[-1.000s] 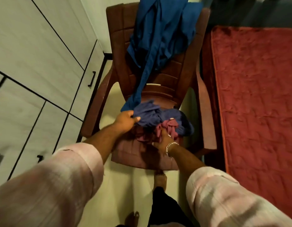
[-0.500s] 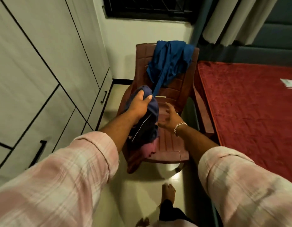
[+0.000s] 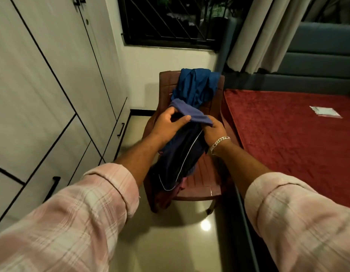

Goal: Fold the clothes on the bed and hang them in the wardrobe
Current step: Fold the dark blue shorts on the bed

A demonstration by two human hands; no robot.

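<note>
The dark navy garment with thin white piping (image 3: 178, 160) hangs in the centre of the frame and hides the maroon cloth (image 3: 166, 197) bunched under it, as well as the front left of the brown plastic chair (image 3: 201, 185). The right hand (image 3: 214, 130) has its fingertips buried under the lighter blue waistband. The red velvet mattress (image 3: 288, 138) is cut off by the right edge, and the small white packet (image 3: 325, 111) on it is too small to tell what it is.

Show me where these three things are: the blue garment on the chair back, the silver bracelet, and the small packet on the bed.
blue garment (image 3: 195, 85), head view, on its draped middle folds.
silver bracelet (image 3: 219, 143), head view, on the chain at the wrist.
small packet (image 3: 325, 111), head view, on its flat top.
</note>
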